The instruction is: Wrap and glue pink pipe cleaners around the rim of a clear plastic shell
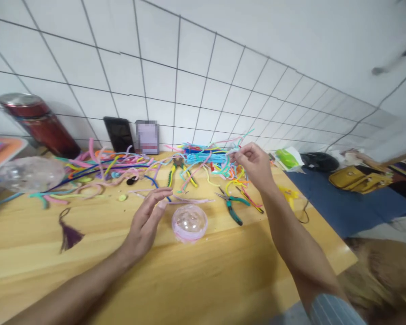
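Observation:
My left hand (pixel 146 222) hovers over the table with its fingers stretched out and nothing in them, just left of a clear round plastic dome (pixel 189 221) with a pinkish rim. My right hand (pixel 255 166) is raised at the back right, thumb and fingertips pinched on a pale pipe cleaner (pixel 231 152). Below and behind it lies a pile of pipe cleaners (pixel 203 158), many of them blue. Between the hands are yellow-green pliers (pixel 172 175), and teal-handled pliers (pixel 233 207) lie nearer the right forearm.
More coloured pipe cleaners (pixel 98 171) spread along the back left. A red flask (pixel 42 126), a black phone (pixel 119 134) and a second upright device (pixel 147 137) stand by the tiled wall. A purple tassel (pixel 70 234) lies front left. To the right, a yellow bag (pixel 358 179) rests on a blue surface.

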### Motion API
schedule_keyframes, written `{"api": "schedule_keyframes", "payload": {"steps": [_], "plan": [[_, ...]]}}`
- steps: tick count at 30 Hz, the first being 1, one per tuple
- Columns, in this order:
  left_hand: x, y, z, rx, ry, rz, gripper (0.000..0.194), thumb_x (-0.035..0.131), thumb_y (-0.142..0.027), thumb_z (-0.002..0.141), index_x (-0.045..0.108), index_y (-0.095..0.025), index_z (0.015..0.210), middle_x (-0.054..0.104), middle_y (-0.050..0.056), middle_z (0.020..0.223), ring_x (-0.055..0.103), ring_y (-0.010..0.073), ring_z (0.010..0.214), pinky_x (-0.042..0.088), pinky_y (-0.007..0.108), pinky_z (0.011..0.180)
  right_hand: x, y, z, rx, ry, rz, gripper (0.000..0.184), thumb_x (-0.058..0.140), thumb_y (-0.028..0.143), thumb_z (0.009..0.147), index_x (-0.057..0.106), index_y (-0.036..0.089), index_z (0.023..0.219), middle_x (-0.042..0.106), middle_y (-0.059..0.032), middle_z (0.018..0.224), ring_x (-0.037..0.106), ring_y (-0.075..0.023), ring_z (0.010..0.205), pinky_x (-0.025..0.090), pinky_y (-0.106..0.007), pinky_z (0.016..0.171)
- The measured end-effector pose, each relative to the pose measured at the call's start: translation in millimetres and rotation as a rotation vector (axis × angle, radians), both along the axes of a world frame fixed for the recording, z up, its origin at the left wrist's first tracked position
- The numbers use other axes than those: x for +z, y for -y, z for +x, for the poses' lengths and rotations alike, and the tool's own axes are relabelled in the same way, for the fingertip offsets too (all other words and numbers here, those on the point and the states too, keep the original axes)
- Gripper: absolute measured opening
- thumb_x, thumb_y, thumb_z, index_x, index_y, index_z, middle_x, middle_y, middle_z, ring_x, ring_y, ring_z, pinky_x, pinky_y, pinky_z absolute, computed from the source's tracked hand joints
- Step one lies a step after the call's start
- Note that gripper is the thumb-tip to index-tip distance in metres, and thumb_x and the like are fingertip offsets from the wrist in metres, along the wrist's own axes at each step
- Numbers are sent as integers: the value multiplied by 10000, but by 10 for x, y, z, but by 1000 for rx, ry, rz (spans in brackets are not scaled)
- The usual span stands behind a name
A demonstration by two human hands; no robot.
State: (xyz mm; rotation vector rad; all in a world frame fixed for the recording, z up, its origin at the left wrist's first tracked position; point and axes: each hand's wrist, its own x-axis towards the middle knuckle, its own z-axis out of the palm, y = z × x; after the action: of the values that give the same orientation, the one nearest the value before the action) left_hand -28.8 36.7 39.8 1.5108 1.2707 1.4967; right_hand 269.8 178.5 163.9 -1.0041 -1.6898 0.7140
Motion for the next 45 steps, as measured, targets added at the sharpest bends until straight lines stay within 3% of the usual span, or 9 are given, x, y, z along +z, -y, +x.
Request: {"api": "schedule_keyframes", "payload": {"steps": [8, 11, 14, 19, 28, 33, 37, 41, 45], "plan": [[550, -102, -90, -117, -51, -35, 471, 563, -575, 1073, 687, -272, 1411, 644, 78, 1568, 539, 308, 1509, 447, 482, 1263, -327, 579, -700, 360, -54, -134, 277, 794, 503, 950, 688, 254, 894, 767, -10, 873, 721, -189, 817, 548, -350, 792], [653, -206, -61, -292, -65, -107, 431, 553, -560, 1079, 740, -243, 1303, 743, 89, 1403, 628, 302, 1407, 467, 463, 1233, -390, 619, -751, 379, -48, -161, 261, 784, 510, 959, 720, 258, 928, 742, 0, 847, 681, -183, 781, 533, -344, 764], [685, -363, 28, -478, -11, -121, 380, 615, -541, 1037, 747, -209, 1166, 780, 77, 1168, 717, 262, 1147, 575, 397, 1038, -430, 597, -741, 356, -41, -159, 230, 782, 492, 958, 740, 267, 937, 710, 8, 817, 641, -182, 748, 514, -334, 725], [716, -565, 177, -515, -7, -102, 333, 712, -506, 957, 680, -179, 909, 638, -10, 817, 591, 142, 763, 502, 276, 751, -458, 520, -693, 292, -34, -76, 107, 765, 362, 953, 743, 270, 904, 708, 9, 852, 647, -184, 784, 513, -333, 753], [798, -670, 258, -635, 24, -210, 228, 677, -393, 886, 558, -209, 825, 555, -50, 715, 432, 94, 599, 375, 235, 584, -367, 417, -573, 236, 158, 162, 110, 705, 277, 971, 739, 280, 866, 726, -11, 848, 653, -210, 797, 531, -375, 777], [724, -730, 242, -492, -38, -114, 167, 601, -330, 945, 537, -214, 843, 508, -53, 724, 432, 104, 612, 381, 238, 579, -343, 429, -543, 159, 275, 393, 193, 626, 234, 1028, 730, 302, 881, 761, -58, 918, 700, -258, 931, 568, -446, 893], [671, -684, 269, -359, -89, 9, 227, 581, -355, 1030, 529, -216, 858, 531, -32, 775, 503, 134, 706, 430, 276, 669, -411, 416, -569, 16, 66, 170, 141, 757, 429, 980, 731, 302, 1036, 740, -47, 983, 684, -245, 927, 578, -418, 878], [651, -626, 294, -234, -150, 121, 222, 572, -360, 1068, 535, -225, 896, 560, -29, 795, 529, 148, 726, 436, 302, 708, -458, 393, -620, 226, -179, -298, 498, 772, 736, 881, 743, 256, 1010, 696, -33, 901, 634, -201, 798, 554, -351, 749], [642, -617, 318, -239, -268, 234, 174, 579, -305, 1069, 570, -221, 918, 614, -7, 834, 572, 156, 758, 457, 306, 739, -463, 439, -707, 319, -296, -441, 531, 792, 768, 840, 764, 240, 886, 662, -31, 833, 585, -192, 763, 519, -345, 726]]}}
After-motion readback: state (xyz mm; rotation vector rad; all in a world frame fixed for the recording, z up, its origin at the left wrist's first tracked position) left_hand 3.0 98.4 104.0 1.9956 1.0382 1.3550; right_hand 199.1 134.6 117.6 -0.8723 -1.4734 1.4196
